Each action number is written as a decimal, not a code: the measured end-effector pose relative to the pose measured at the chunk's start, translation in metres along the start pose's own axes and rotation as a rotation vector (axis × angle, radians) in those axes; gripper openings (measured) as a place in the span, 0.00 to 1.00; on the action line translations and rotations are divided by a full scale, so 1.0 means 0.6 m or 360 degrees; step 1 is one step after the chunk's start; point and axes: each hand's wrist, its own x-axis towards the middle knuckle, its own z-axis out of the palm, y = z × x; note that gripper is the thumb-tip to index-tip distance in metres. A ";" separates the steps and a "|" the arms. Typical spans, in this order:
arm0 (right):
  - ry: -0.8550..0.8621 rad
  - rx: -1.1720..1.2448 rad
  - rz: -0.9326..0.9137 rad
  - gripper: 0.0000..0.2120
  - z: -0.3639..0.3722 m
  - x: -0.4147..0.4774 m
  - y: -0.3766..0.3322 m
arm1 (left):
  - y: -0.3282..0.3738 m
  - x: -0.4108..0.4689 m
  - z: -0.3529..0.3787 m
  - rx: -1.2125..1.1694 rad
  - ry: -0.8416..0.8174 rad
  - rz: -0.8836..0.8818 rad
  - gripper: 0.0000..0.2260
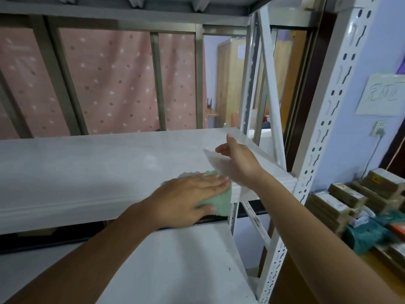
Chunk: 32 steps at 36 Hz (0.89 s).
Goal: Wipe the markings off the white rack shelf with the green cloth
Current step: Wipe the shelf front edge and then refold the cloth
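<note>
The white rack shelf [87, 163] runs across the middle of the view at chest height. The green cloth [221, 201] lies on its front right part and hangs a little over the front edge. My left hand [188, 198] lies flat on the cloth with fingers stretched out, pressing it onto the shelf. My right hand [237, 160] hovers just above the shelf's right end, fingers loosely apart, holding nothing. No markings show clearly on the shelf surface.
A lower white shelf [175, 270] sits below my arms. A perforated white upright [328, 128] stands at the right front corner, with diagonal braces behind it. Stacked packages [355, 207] lie on a table to the right. A pink dotted curtain [109, 84] hangs behind the rack.
</note>
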 end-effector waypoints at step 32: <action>-0.0303 -0.0342 -0.0778 0.13 -0.092 -0.144 -0.038 | 0.058 0.031 0.006 -0.0296 0.0892 0.0112 0.11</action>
